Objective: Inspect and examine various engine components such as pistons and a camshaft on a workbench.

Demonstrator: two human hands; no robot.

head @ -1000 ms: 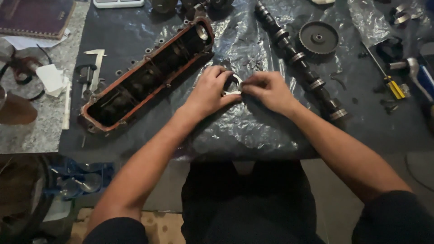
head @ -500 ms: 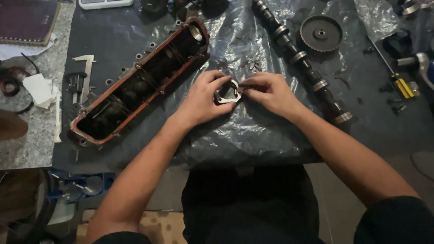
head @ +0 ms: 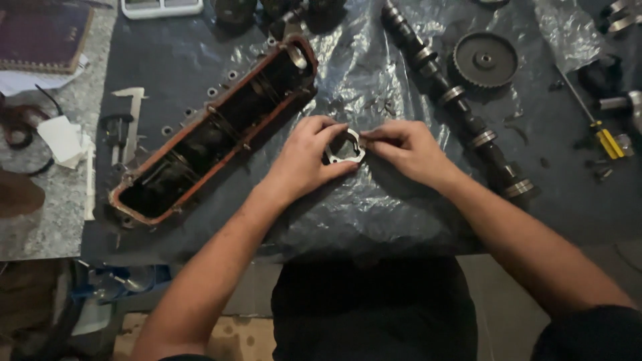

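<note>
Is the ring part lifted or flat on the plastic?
Cannot tell. Both hands, left and right, pinch the ring over the plastic; contact underneath is hidden.

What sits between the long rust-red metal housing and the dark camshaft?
In the head view, both hands holding a small silvery metal ring part over crinkled plastic sheet.

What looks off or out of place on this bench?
Nothing stands out. Both hands, left hand and right hand, hold a small metal part over the plastic sheet; camshaft lies intact.

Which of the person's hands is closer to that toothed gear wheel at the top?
Right. The right hand lies just below-left of the gear wheel; the left hand is farther left, beyond the small metal part.
</note>
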